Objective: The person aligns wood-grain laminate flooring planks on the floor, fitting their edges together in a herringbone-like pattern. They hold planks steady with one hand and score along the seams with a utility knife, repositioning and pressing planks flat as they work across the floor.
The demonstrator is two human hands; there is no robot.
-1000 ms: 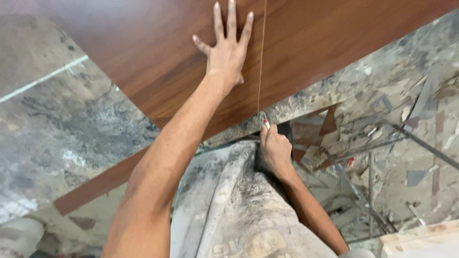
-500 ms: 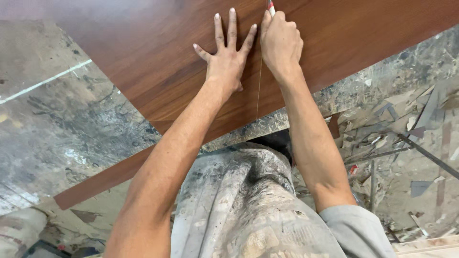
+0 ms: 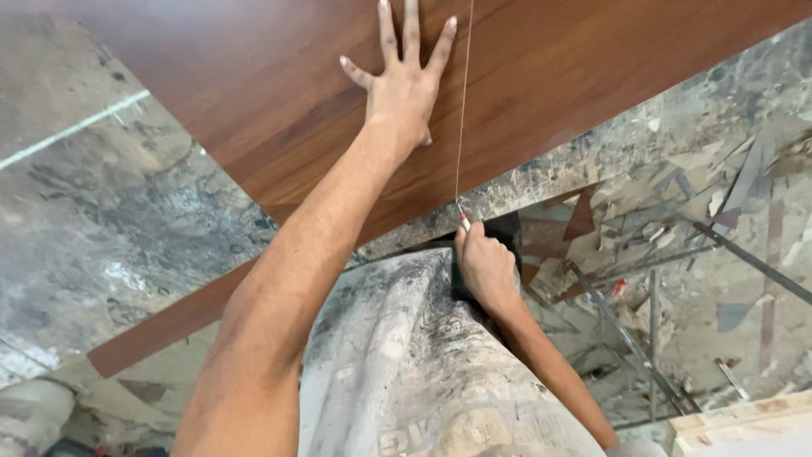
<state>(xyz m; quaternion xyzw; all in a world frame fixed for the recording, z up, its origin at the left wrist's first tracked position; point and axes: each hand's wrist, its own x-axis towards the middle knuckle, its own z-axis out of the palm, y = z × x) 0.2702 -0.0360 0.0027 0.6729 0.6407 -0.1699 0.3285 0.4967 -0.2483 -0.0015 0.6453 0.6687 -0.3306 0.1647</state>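
A large dark brown wood-grain sheet [image 3: 254, 110] lies across the floor, running from the upper right to the lower left. My left hand [image 3: 404, 85] rests flat on it with fingers spread. A thin scored line [image 3: 462, 110] runs down the sheet just right of that hand. My right hand [image 3: 484, 264] sits at the sheet's near edge, closed around a small cutter [image 3: 463, 222] whose red-and-white tip meets the lower end of the line. My knee in dusty grey trousers [image 3: 406, 355] is below both arms.
The grey marbled stone floor [image 3: 110, 211] spreads to the left. Offcuts and scraps of laminate [image 3: 584, 216] litter the right side, among thin metal rods [image 3: 753, 262]. A pale wooden board edge [image 3: 744, 419] shows at the lower right corner.
My right hand went up the sheet to the top of the line, then drew back down to the near edge. The left hand stayed pressed flat.
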